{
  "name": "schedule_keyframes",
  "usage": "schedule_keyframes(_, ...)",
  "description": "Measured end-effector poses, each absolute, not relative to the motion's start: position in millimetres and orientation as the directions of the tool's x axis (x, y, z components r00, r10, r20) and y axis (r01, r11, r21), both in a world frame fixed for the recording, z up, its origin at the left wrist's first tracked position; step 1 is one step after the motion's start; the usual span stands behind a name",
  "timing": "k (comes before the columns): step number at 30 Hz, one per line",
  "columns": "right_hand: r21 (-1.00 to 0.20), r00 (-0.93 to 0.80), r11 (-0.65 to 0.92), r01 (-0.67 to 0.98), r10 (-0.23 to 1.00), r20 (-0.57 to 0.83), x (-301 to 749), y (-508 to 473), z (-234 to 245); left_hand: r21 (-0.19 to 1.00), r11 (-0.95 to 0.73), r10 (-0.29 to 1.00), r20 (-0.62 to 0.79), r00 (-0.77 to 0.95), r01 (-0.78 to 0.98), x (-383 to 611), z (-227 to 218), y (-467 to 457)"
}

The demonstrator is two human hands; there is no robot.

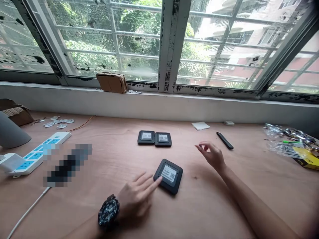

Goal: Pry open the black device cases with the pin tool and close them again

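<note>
A black, rounded-square drive-like case (168, 176) with a white printed label lies slightly turned on the wooden table in front of me. My left hand (137, 196), a black watch on its wrist, reaches over from the left with fingers outstretched. Its index fingertip touches the left edge of the case. Right of the case, my right hand (211, 155) is raised above the table, thumb and index finger pinched together. Anything between those fingertips is too small to make out. Farther back, two similar black cases (146, 137) sit side by side, labels up.
A black bar-shaped tool (224, 140) lies beyond my right hand, near a white card (200, 125). At left are a power strip (37, 154), a blurred-out object (68, 165) and small white parts (59, 122). Plastic bags (286, 146) and a yellow-black box (307, 157) are at right.
</note>
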State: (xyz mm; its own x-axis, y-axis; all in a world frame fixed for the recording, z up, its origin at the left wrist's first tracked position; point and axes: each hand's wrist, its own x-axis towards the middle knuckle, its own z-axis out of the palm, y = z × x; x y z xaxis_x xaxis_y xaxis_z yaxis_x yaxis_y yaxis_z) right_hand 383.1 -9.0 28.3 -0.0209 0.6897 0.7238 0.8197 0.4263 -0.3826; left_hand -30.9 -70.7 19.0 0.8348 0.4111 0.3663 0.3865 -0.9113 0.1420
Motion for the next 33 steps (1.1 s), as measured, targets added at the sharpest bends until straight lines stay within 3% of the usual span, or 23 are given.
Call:
schedule_keyframes(3,-0.204,-0.270,0.458,0.865,0.769,0.580,384,-13,22,0.176,-0.950,0.309,0.399,0.863,0.259,-6,20,-77)
schedule_keyframes(8,-0.176,-0.419,0.535,0.826,0.792,0.444,365,-9,18,0.171,-0.977,0.174,0.319,0.932,0.124,63,20,-50)
schedule_keyframes(12,-0.190,-0.408,0.509,0.840,0.822,0.397,360,-13,12,0.206,-0.951,0.283,0.270,0.920,0.233,74,17,-34)
schedule_keyframes(16,-0.125,-0.398,0.493,0.861,0.807,0.437,355,-17,7,0.210,-0.891,0.448,0.256,0.857,0.403,39,14,-28)
schedule_keyframes(20,-0.055,-0.432,0.512,0.857,0.773,0.464,333,-15,3,0.155,-0.826,0.564,0.276,0.779,0.543,-15,11,-12)
schedule_keyframes(24,-0.067,-0.430,0.522,0.850,0.763,0.483,298,1,1,0.109,-0.695,0.699,0.332,0.633,0.711,-67,7,20)
schedule_keyframes(29,-0.100,-0.377,0.481,0.871,0.785,0.491,253,33,0,0.125,-0.589,0.770,0.387,0.508,0.798,-92,8,80)
schedule_keyframes(33,-0.110,-0.381,0.467,0.878,0.817,0.432,238,45,-2,0.087,-0.619,0.755,0.342,0.560,0.781,-79,12,127)
